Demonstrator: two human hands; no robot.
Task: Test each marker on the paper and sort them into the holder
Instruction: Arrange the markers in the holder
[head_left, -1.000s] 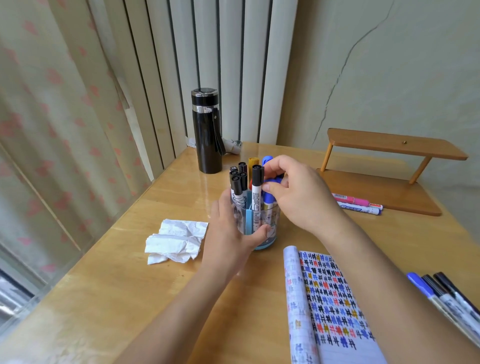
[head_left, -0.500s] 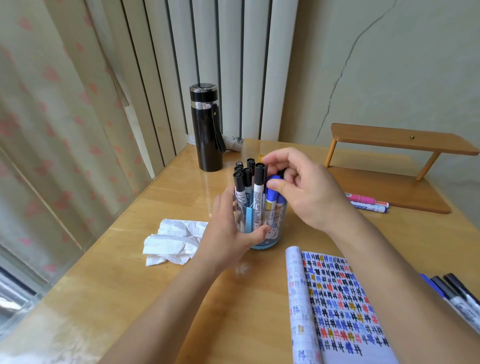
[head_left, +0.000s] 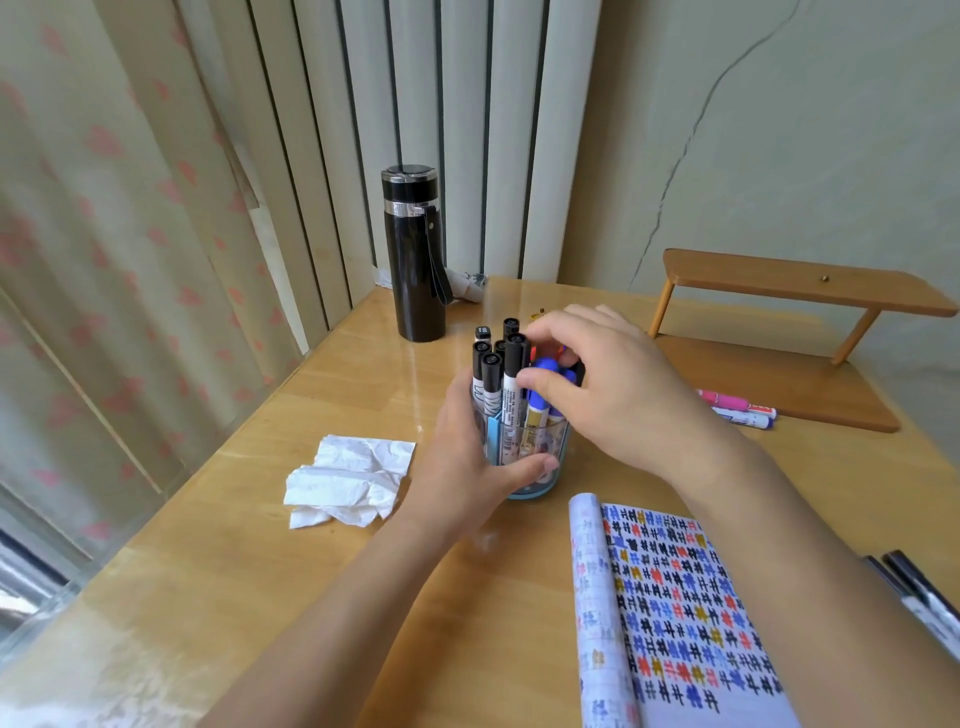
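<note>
Seating the blue marker (head_left: 543, 370) in the holder (head_left: 551, 441) at frame centre: right hand (head_left: 623, 395) pinches its cap, left hand (head_left: 467, 457) wraps the holder, thumb across front; probably best pressed straight down, holder braced, clear of the black markers (head_left: 491, 376).

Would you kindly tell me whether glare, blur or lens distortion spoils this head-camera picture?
Head view: light leaves pale glare on the table near the bottle; head view again, the wide lens bows the blinds and stretches the black markers at the right edge; the holder and blue marker look sharp.
</note>
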